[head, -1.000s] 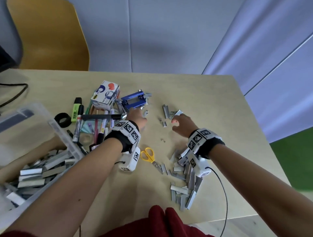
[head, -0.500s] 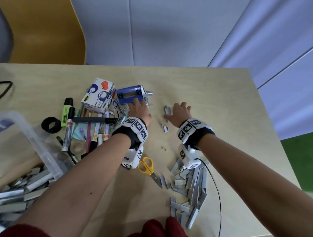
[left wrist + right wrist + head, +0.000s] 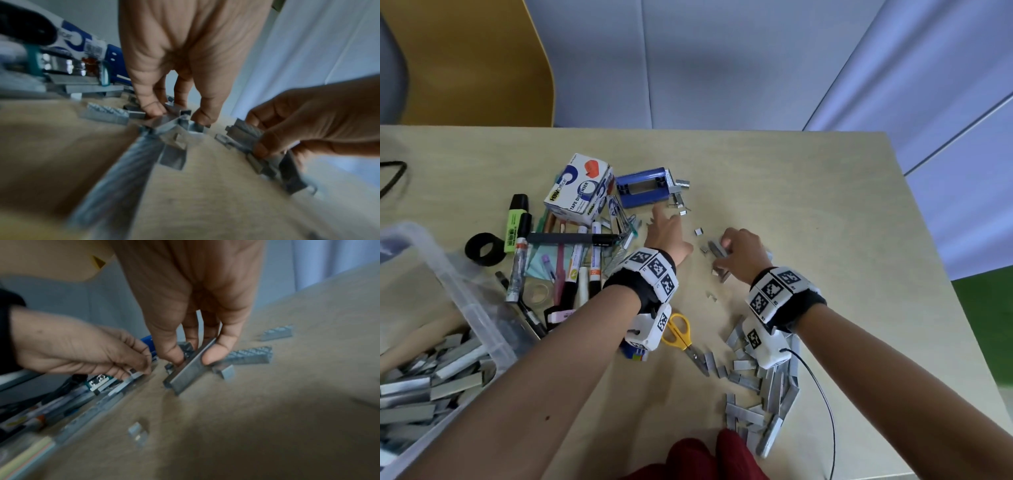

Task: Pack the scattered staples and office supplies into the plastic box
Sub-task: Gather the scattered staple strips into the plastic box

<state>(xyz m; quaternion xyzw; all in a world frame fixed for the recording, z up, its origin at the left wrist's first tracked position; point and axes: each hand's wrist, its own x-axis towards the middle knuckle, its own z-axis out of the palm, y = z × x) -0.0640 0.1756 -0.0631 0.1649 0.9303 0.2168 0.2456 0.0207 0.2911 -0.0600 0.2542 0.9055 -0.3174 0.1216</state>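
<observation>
Dozens of staple strips [image 3: 760,394] lie heaped at the near edge of the bench [image 3: 825,192], well apart from the plastic box [image 3: 465,308] at the left, already part-filled. Farther out, the right hand [image 3: 197,308] pinches one staple strip [image 3: 191,369] by its long sides, its grip suited to lifting. Beside it, the left hand [image 3: 185,53] presses fingertips onto small staple pieces [image 3: 176,120], probably gathering them.
</observation>
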